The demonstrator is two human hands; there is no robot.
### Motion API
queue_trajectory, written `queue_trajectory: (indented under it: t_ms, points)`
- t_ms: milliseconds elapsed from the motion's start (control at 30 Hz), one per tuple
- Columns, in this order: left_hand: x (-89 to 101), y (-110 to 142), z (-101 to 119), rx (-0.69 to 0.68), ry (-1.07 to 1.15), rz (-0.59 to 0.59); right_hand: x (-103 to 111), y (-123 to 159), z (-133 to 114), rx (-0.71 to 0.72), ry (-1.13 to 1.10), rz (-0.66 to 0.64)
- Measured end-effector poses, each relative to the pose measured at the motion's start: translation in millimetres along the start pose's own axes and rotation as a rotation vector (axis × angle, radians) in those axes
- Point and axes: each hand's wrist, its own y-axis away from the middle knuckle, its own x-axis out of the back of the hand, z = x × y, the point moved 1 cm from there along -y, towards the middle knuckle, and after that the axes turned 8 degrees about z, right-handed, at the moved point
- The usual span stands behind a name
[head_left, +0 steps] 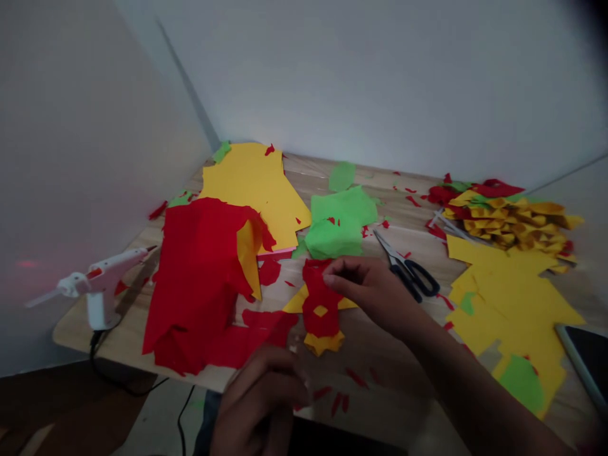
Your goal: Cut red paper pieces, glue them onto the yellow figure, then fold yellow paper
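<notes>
The red cut-out (327,324) lies on a yellow shape (325,342) near the front of the table (394,380). It has curvy sides and a little yellow diamond showing in it. The right hand (373,288) has its thumb and finger close together at the red top; I can't tell if they pinch it. The left hand (266,392) is curled and blurry, so I can't tell what it holds. Scissors (411,275) lie to the right, and a big red sheet (194,278) lies left.

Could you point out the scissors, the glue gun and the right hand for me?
Scissors (407,271): head view, on the dark handles.
Glue gun (97,306): head view, on the white grip.
Right hand (368,286): head view, on the back of the hand.
</notes>
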Motion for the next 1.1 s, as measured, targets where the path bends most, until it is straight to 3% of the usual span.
queue_trajectory:
  t_ms: [100, 267, 333, 400, 500, 600, 667, 733, 800, 867, 967, 1100]
  points:
    - [-5.0, -4.2, -1.7, -0.017, 0.063, -0.118, 11.2, 15.5, 2.2, 0.017, 0.004, 0.014]
    - [-25.1, 1.1, -9.8, -0.259, 0.134, -0.319, 36.2, 35.5, 11.2, 0.049, 0.419, 0.083]
    - [-30.3, 3.1, -12.7, -0.301, 0.052, -0.374, 43.9, 36.6, 12.4, 0.053, 0.531, 0.007]
    - [-26.0, 3.4, -16.0, -0.314, -0.066, -0.355, 46.7, 31.8, 10.5, 0.064, 0.567, -0.096]
    - [0.6, 2.3, -25.8, -0.264, -0.247, -0.138, 37.6, 12.5, 3.2, 0.114, 0.566, -0.163]
    - [34.2, 1.0, -41.2, -0.147, -0.526, 0.019, 11.6, -16.8, -3.7, 0.19, 0.529, -0.238]
    - [50.4, -3.0, -51.6, 0.044, -0.75, 0.082, -9.0, -36.2, -5.3, 0.205, 0.527, -0.293]
    - [57.0, -10.7, -60.4, 0.269, -0.901, 0.002, -25.2, -51.5, -5.1, 0.239, 0.582, -0.221]
    - [55.9, -20.3, -67.6, 0.456, -0.99, -0.151, -33.8, -59.9, -4.4, 0.333, 0.66, -0.077]
    - [52.0, -29.1, -73.7, 0.554, -1.052, -0.247, -34.4, -61.2, -3.2, 0.404, 0.7, 0.012]
    - [47.7, -35.3, -79.9, 0.54, -0.997, -0.305, -23.7, -52.9, -0.2, 0.393, 0.678, 0.039]
    - [50.9, -30.6, -71.5, 0.287, -0.703, -0.216, -1.7, -22.8, 0.9, 0.308, 0.622, 0.096]
